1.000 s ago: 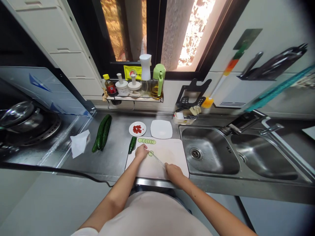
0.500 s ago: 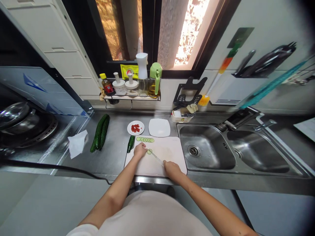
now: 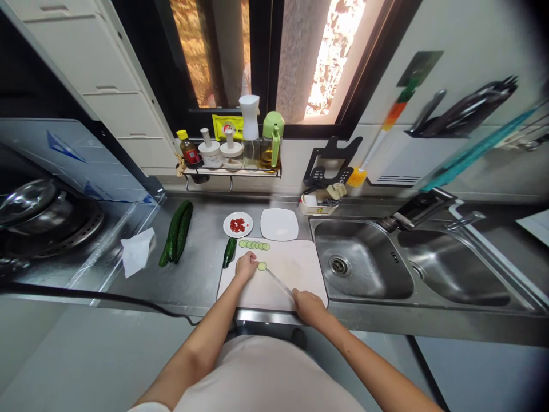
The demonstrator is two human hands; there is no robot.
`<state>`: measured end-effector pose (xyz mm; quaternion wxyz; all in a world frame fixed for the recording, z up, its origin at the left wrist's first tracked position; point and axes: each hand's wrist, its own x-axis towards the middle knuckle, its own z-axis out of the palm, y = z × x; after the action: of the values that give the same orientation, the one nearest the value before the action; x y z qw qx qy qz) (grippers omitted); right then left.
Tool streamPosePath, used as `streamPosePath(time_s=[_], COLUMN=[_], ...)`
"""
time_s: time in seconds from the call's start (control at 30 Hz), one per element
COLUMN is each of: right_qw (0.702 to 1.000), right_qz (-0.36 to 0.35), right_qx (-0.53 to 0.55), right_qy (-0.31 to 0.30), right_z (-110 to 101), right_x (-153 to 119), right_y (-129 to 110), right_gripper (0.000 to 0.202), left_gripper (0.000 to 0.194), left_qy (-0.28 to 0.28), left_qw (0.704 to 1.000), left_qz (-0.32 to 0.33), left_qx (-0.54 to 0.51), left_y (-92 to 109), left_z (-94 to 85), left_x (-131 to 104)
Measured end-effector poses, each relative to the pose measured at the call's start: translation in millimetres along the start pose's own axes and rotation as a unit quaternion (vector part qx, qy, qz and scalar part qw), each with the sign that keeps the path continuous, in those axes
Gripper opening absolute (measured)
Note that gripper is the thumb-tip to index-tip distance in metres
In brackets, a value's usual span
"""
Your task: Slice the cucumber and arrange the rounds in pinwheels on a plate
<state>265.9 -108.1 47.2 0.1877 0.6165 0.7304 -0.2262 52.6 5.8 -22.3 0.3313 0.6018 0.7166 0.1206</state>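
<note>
My right hand (image 3: 309, 306) is closed round the handle of a knife (image 3: 279, 281), whose blade points up and left across the white cutting board (image 3: 274, 297). By the blade's tip lies a single cucumber slice (image 3: 262, 266). Just left of that slice is my left hand (image 3: 246, 266), its fingers bent together; whatever they hold, if anything, is too small to make out. A row of overlapping cucumber slices (image 3: 254, 245) runs along the board's top left edge. A short cucumber piece (image 3: 229, 252) rests at the board's left edge.
Behind the board stand a plate of chopped red pieces (image 3: 238, 225) and a bare white plate (image 3: 279, 224). Whole cucumbers (image 3: 176, 232) and a white paper towel (image 3: 137, 252) lie left. The double sink (image 3: 364, 257) is right; a shelf of bottles (image 3: 231, 171) hangs behind.
The knife and my right hand have moved slightly right and down, so the blade's tip is now beside the single slice rather than over it. My left hand has hardly moved.
</note>
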Motion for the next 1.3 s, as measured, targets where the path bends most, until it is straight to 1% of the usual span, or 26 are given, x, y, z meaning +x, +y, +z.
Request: streamPosePath(time_s=[0.23, 0.33, 0.47, 0.63, 0.7, 0.8, 0.87, 1.0, 1.07, 1.17, 1.3], right_qw=[0.999, 0.997, 0.993, 0.988, 0.987, 0.985, 0.984, 0.982, 0.981, 0.979, 0.978], right_qz=[0.005, 0.024, 0.053, 0.060, 0.061, 0.062, 0.058, 0.053, 0.050, 0.050, 0.049], right_qx=[0.035, 0.060, 0.092, 0.119, 0.126, 0.141, 0.150, 0.164, 0.169, 0.173, 0.179], right_qy=[0.021, 0.034, 0.054, 0.073, 0.074, 0.076, 0.079, 0.082, 0.087, 0.092, 0.093], right_z=[11.7, 13.1, 9.3, 4.7, 5.5, 9.1, 11.9, 14.4, 13.8, 11.7, 10.3], right_x=[-5.5, -5.0, -1.4, 3.6, 5.5, 8.4, 10.5, 13.6, 14.3, 14.4, 13.8], right_y=[13.1, 15.5, 16.2, 21.9, 25.7, 30.9, 33.3, 35.2, 35.0, 33.8, 31.9], right_gripper=[0.026, 0.027, 0.028, 0.028, 0.028, 0.028, 0.028, 0.028, 0.026, 0.024, 0.024], left_gripper=[0.022, 0.020, 0.014, 0.008, 0.006, 0.008, 0.011, 0.015, 0.018, 0.022, 0.027], left_qy=[0.010, 0.013, 0.019, 0.009, 0.016, 0.058, 0.084, 0.110, 0.114, 0.105, 0.102], left_qw=[0.996, 0.995, 0.996, 0.999, 1.000, 0.998, 0.996, 0.992, 0.991, 0.989, 0.983], left_qz=[0.060, 0.068, 0.059, 0.028, 0.012, -0.009, -0.023, -0.038, -0.034, -0.026, -0.018], left_qx=[0.058, 0.071, 0.069, 0.019, -0.003, -0.016, -0.009, 0.037, 0.061, 0.097, 0.152], left_y=[8.6, 13.3, 16.7, 15.7, 13.1, 7.2, 3.0, -3.1, -4.2, -3.5, -1.0], left_z=[5.1, 6.3, 7.5, 7.6, 5.2, -2.3, -9.1, -20.7, -24.4, -28.2, -32.4], left_x=[-15.3, -17.1, -16.1, -11.5, -7.0, 1.8, 7.3, 13.7, 14.4, 13.3, 7.0])
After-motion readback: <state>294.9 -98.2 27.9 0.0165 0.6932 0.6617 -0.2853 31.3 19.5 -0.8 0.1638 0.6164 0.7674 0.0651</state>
